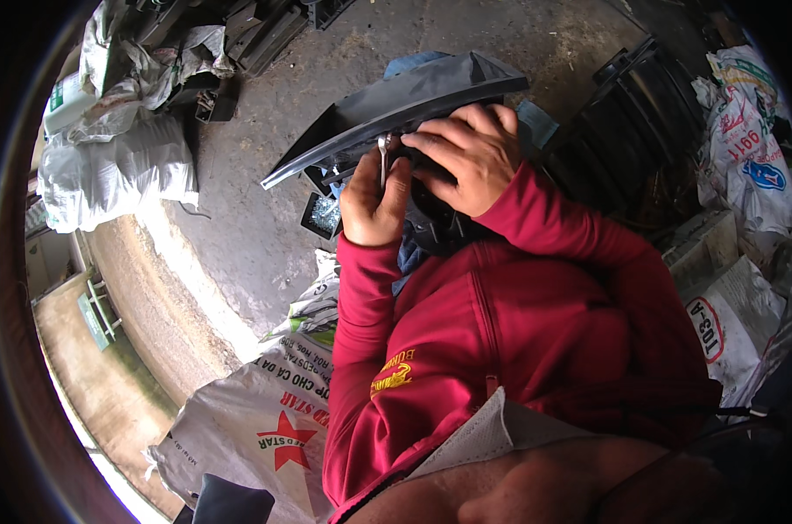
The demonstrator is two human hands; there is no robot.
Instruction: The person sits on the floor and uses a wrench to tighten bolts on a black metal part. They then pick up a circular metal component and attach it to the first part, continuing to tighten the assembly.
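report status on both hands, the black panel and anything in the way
Left hand gripping metal wrench. Right hand at black plastic panel. Wrench close to panel, contact unclear. Small-parts tray left of hands, seemingly not blocking them.

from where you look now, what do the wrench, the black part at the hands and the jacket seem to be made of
Wrench: metal, likely steel; bright silver with a sheen.
Black part: probably moulded plastic; dull greyish face, raised dark rim.
Jacket: matte red fabric, soft folds; exact fibre unclear.
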